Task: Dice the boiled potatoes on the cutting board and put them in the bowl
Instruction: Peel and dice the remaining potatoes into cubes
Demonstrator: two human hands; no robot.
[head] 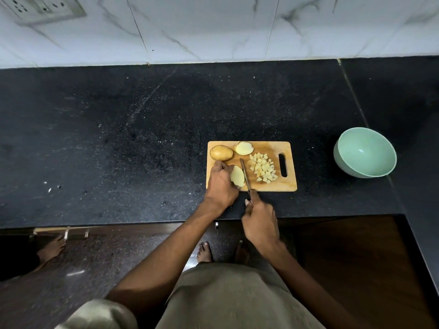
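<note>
While the left hand (221, 184) pins a potato half (237, 176), the right hand's (260, 222) grip holds the knife (245, 174) pointing away.

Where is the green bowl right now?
In the head view the bowl sits on the black counter at the right, a little way right of the cutting board, beyond its handle slot. It looks empty.

The left hand (221, 184) covers the left edge of the potato half (237, 176) and the near-left corner of the cutting board (273, 185). The right hand (260, 222) hides the knife (244, 173) handle; only the blade shows. The wall socket (45, 7) is blurred and cut off by the top edge. The desk (118, 138) runs past both side edges. The diced pieces (262, 167) are too small to count.
</note>
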